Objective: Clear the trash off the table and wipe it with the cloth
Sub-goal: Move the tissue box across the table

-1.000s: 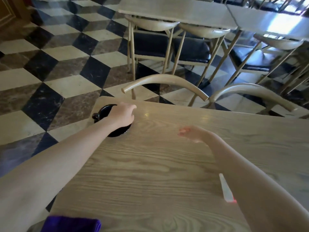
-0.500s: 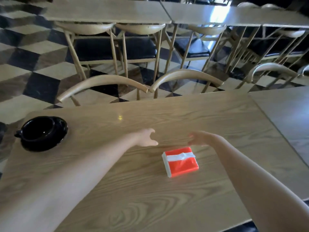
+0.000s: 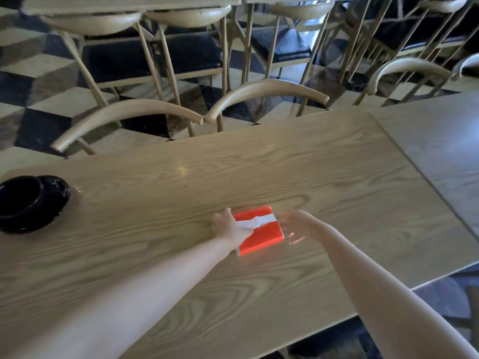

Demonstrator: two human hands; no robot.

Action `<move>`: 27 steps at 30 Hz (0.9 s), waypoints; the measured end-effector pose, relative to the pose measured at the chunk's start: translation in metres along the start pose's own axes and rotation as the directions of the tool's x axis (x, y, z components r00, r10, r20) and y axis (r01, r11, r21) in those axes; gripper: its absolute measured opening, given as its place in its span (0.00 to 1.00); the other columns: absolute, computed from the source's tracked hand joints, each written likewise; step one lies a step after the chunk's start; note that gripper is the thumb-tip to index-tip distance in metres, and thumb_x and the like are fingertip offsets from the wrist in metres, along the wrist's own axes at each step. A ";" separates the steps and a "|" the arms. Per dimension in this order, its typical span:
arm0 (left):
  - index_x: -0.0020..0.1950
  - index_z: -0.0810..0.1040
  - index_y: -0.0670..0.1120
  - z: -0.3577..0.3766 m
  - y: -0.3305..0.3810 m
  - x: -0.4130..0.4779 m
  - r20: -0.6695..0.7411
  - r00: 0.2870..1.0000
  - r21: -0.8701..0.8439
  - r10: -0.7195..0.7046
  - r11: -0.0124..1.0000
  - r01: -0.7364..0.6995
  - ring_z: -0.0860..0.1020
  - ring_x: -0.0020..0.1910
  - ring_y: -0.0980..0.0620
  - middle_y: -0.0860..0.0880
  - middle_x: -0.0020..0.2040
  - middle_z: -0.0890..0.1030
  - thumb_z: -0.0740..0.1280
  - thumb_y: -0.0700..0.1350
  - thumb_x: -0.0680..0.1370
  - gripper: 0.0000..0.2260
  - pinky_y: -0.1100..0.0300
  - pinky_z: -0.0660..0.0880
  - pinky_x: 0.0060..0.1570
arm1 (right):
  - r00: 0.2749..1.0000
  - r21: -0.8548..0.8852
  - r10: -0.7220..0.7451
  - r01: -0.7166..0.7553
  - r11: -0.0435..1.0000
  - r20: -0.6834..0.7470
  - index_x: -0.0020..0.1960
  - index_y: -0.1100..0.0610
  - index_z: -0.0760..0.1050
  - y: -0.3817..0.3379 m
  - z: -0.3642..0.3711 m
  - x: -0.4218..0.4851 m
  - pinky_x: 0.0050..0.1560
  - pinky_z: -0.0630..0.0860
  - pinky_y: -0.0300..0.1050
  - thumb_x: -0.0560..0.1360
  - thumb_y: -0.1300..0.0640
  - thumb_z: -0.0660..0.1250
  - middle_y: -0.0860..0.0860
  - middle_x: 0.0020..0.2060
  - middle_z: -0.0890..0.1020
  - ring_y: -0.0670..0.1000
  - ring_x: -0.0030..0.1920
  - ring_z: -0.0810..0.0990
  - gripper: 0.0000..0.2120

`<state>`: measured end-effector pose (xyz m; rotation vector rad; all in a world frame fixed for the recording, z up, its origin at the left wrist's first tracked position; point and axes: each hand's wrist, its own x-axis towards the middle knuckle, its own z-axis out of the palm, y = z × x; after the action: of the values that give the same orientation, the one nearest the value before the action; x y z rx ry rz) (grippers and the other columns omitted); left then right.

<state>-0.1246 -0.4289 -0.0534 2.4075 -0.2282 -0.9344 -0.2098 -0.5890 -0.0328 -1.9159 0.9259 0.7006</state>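
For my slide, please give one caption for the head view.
Both hands close on an orange tissue pack on the wooden table, a black bowl nearby.

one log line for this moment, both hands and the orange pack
left hand: on orange tissue pack left edge | right hand: open, blurred, at right edge | pack flat on table | black bin far left

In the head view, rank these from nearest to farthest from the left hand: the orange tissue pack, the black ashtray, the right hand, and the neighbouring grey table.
1. Orange tissue pack: touching the left hand on its right side.
2. Right hand: just past the pack's far side.
3. Black ashtray: far left, at the table's end.
4. Grey table: far right, across the seam.
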 end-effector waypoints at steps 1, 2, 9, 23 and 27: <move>0.74 0.57 0.42 0.002 -0.003 -0.002 0.009 1.000 -0.047 -0.029 0.998 0.030 0.66 0.69 0.44 0.40 0.69 0.63 0.72 0.50 0.69 0.39 0.54 0.67 0.67 | 1.000 0.037 -0.001 0.001 0.999 0.005 0.65 0.63 0.70 0.002 0.004 0.001 0.49 0.79 0.49 0.79 0.64 0.58 0.55 0.50 0.75 0.53 0.48 0.77 0.16; 0.73 0.59 0.41 0.003 -0.007 -0.003 0.023 0.999 -0.100 -0.042 0.994 0.044 0.69 0.66 0.44 0.40 0.68 0.65 0.72 0.48 0.69 0.37 0.54 0.70 0.64 | 1.000 0.116 -0.007 0.009 0.993 -0.019 0.66 0.63 0.70 0.002 0.007 0.002 0.49 0.79 0.50 0.79 0.64 0.57 0.55 0.50 0.75 0.54 0.48 0.77 0.16; 0.65 0.69 0.41 -0.008 -0.019 -0.004 -0.045 0.999 -0.415 -0.016 0.910 -0.004 0.75 0.61 0.44 0.41 0.62 0.75 0.69 0.35 0.68 0.25 0.48 0.76 0.58 | 0.991 0.227 -0.126 0.134 0.965 -0.046 0.60 0.59 0.76 -0.018 0.019 0.006 0.39 0.83 0.43 0.77 0.59 0.63 0.55 0.45 0.79 0.51 0.39 0.79 0.13; 0.60 0.74 0.42 -0.176 -0.117 0.035 -0.367 0.916 -0.529 -0.164 0.846 -0.061 0.76 0.52 0.47 0.47 0.51 0.78 0.69 0.38 0.72 0.16 0.57 0.71 0.52 | 0.959 0.346 -0.269 0.284 0.894 -0.090 0.56 0.58 0.77 -0.206 0.125 0.067 0.30 0.81 0.43 0.76 0.60 0.64 0.56 0.42 0.78 0.50 0.31 0.78 0.10; 0.64 0.73 0.43 -0.222 -0.147 0.052 -0.367 0.917 -0.561 -0.158 0.824 -0.082 0.77 0.58 0.45 0.44 0.60 0.79 0.66 0.37 0.73 0.19 0.51 0.72 0.61 | 0.960 0.352 -0.261 0.280 0.893 -0.102 0.50 0.54 0.77 -0.253 0.164 0.077 0.35 0.82 0.46 0.76 0.59 0.62 0.51 0.32 0.78 0.50 0.29 0.77 0.06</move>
<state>0.0562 -0.2288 -0.0272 1.9743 0.2317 -0.4136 0.0221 -0.3832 -0.0499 -1.6892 0.7385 0.2890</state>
